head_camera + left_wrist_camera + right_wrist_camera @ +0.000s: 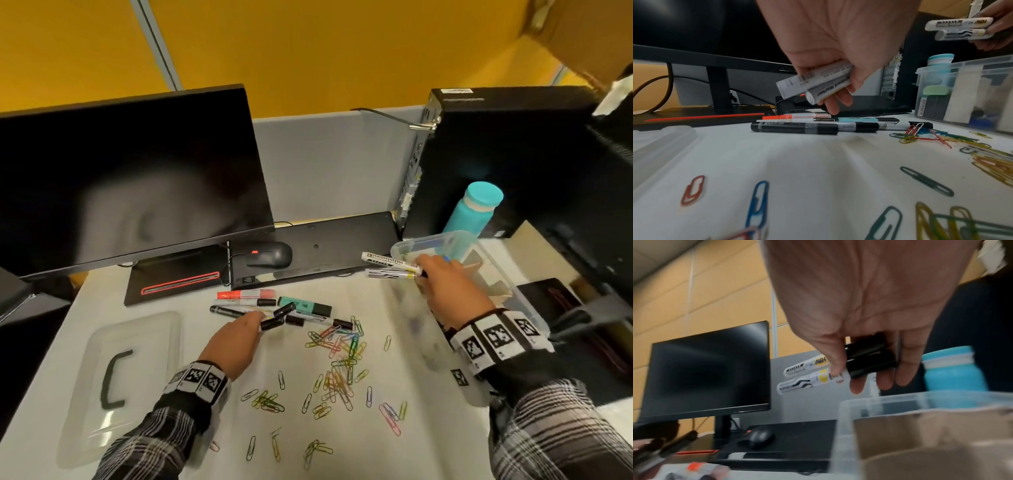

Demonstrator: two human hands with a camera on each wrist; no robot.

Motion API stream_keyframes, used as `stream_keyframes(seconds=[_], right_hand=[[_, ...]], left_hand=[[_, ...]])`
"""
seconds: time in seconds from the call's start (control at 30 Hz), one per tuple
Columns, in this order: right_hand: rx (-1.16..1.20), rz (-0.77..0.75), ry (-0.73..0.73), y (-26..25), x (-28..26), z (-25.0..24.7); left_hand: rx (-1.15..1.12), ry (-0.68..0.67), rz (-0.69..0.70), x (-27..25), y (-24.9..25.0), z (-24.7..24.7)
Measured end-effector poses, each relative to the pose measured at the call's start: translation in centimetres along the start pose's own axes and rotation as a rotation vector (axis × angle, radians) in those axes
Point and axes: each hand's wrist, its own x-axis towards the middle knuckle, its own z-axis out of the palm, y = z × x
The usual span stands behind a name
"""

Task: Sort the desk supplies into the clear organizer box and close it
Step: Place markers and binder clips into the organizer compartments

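Observation:
My right hand (445, 284) grips two white markers (390, 263) by their black caps, holding them over the near end of the clear organizer box (486, 263); the same markers (813, 374) show in the right wrist view above the box rim (900, 398). My left hand (239, 337) holds two more markers (813, 81) just above the desk. Several markers (260, 301) and a teal highlighter (305, 306) lie in a row behind it. Colored paper clips (337, 363) are scattered over the white desk. The box's cardboard dividers (931, 434) form compartments; one is labelled ERASER (920, 108).
The clear lid (120, 383) with a black handle lies at the left. Behind stand a black monitor (130, 178), a mouse (270, 255), a keyboard (325, 246), a computer tower (496, 154) and a teal bottle (474, 209).

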Motion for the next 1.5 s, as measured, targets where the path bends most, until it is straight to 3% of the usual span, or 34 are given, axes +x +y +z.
stream_keyframes(seconds=[0.1,0.27,0.57,0.93,1.07,1.23,1.4,1.5], right_hand=[[-0.159,0.116,-0.048,3.4,0.1,-1.5],[-0.225,0.228,-0.025,7.9,-0.4,-2.7],[-0.255,0.093,-0.218,7.0,1.0,-2.5],[-0.090,0.210,-0.103,9.2,-0.1,-1.4],[-0.099,0.243,0.094,9.4,-2.0,0.4],[-0.102,0.348,0.189,9.5,-3.4,3.1],[-0.044,0.348,0.248,9.7,-3.9,3.7],[-0.034,0.353,0.259,9.5,-3.9,3.7]], left_hand=[[0.016,0.009,0.003,0.2,1.1,-0.1],[-0.008,0.018,0.027,0.3,2.6,0.5],[-0.007,-0.066,0.054,-0.4,4.8,0.9],[-0.088,-0.122,-0.039,-1.6,4.6,1.4],[-0.099,-0.131,-0.033,-1.2,6.0,1.1],[-0.165,-0.123,0.068,1.3,10.1,0.2],[-0.140,-0.036,0.229,4.8,16.6,-0.7],[-0.132,-0.054,0.294,6.8,20.7,-1.6]])
